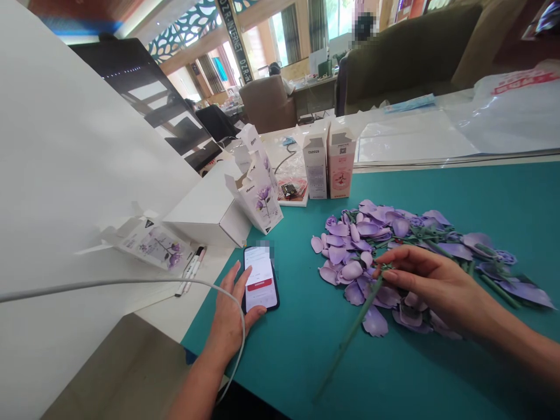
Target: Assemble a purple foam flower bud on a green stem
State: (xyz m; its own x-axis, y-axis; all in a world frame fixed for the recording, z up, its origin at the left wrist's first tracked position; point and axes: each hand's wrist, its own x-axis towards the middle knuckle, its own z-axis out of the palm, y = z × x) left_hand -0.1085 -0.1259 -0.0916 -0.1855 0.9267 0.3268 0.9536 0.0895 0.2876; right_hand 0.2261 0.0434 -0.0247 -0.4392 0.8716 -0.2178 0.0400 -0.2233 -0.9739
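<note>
In the head view, your right hand (pixel 431 286) is at the right side of the frame, and its thumb and fingers are closed in a pinch on the upper end of a long thin green plastic stem (pixel 350 338), which goes down toward the lower middle of the frame. This stem is above a loose pile of pale purple plastic petals (pixel 350 251), and your hand is just over the pile, which lies in the middle and right of a flat teal cutting mat (pixel 306 361). Your left hand (pixel 230 318) is at the lower middle, and its fingers and thumb curve around the edges of a black smartphone (pixel 260 279) with a lit white screen, so they are grasping it, not released. A thin white cable (pixel 131 283) passes near this hand from the left side. At the upper middle of the mat stand two narrow upright cardboard cartons (pixel 328 160), one grey-white and one pink. To their left is an open white carton with a purple flower print (pixel 258 192), and at the left are a printed flower leaflet (pixel 157 248) and two slim white pens (pixel 190 271). At the upper right lies a large clear plastic bag (pixel 511 111), and far behind, at the upper middle, a person (pixel 275 69) sits at a desk.
</note>
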